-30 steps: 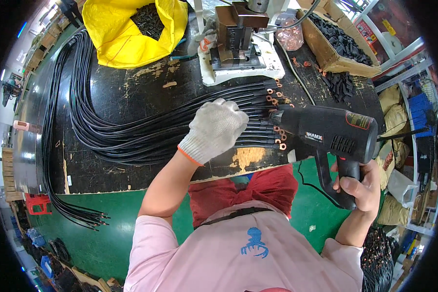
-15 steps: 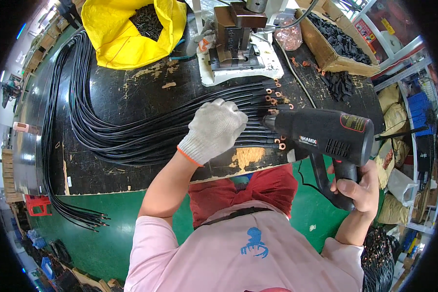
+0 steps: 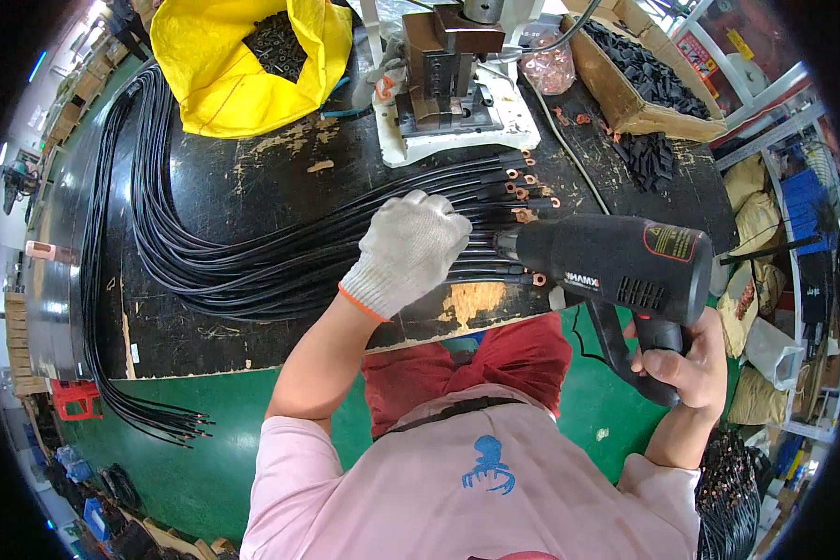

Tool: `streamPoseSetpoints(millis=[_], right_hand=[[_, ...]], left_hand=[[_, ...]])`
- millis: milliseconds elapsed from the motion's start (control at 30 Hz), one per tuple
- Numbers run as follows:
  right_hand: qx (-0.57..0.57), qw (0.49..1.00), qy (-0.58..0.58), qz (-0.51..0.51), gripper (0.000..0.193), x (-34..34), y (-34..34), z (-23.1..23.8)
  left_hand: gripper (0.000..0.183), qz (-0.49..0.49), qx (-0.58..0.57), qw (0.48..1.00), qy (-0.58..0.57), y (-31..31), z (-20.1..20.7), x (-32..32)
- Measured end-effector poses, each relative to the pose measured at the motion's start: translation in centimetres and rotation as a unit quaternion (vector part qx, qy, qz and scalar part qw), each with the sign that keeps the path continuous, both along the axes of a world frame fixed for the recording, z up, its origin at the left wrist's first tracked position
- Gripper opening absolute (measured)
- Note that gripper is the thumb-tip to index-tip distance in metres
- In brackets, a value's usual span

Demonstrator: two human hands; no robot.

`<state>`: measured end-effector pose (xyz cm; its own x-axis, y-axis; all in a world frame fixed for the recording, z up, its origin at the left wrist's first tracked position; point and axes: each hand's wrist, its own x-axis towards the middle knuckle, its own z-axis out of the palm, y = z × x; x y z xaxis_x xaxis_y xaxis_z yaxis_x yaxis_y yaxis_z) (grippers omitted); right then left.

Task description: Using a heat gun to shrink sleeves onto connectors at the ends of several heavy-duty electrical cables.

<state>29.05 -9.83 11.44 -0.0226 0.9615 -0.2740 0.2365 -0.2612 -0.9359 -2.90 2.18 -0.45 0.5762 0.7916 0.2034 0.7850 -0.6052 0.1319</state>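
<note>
A thick bundle of black cables (image 3: 252, 245) lies curved across the table, its right ends fitted with copper ring lugs (image 3: 523, 216). My left hand (image 3: 414, 241), in a white knitted glove with an orange cuff, is closed over the cables just short of their lugs; its fingertips are partly hidden. A black heat gun (image 3: 616, 264) points left, its nozzle close over the cable ends. Wrapped around its handle is my bare right hand (image 3: 683, 359), off the table's near edge. The nozzle hides some of the lugs.
Behind the cables stands a bench press (image 3: 455, 84) on a white base. A yellow bag (image 3: 205, 89) of small dark parts is at the far left. At the far right, a cardboard box (image 3: 639, 119) holds black sleeve pieces, with more spilled beside it. Shelving (image 3: 798, 271) lines the right.
The heat gun has shifted slightly left and down along the cable ends. My left hand has moved very slightly left, still closed over the cables.
</note>
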Motion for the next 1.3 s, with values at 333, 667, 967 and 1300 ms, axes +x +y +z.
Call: streamPoseSetpoints(millis=[333,667,967,1300], right_hand=[[0.003,0.999,-0.015,-0.031,0.053,1.8,-0.2,-0.2],[0.003,0.999,-0.019,-0.028,0.053,2.9,-0.7,-0.2],[-0.020,0.999,-0.002,-0.034,0.053,2.7,-0.8,-0.1],[-0.016,0.999,0.001,-0.029,0.053,2.8,-1.2,0.2]], left_hand=[[0.012,-0.004,0.006,1.000,0.008,0.0,0.0,0.1],[0.016,-0.083,-0.036,0.996,-0.006,-0.4,0.3,0.3],[0.016,-0.085,-0.042,0.995,0.000,-0.3,0.3,0.4],[0.016,-0.107,-0.073,0.990,-0.058,-0.1,0.6,0.0]])
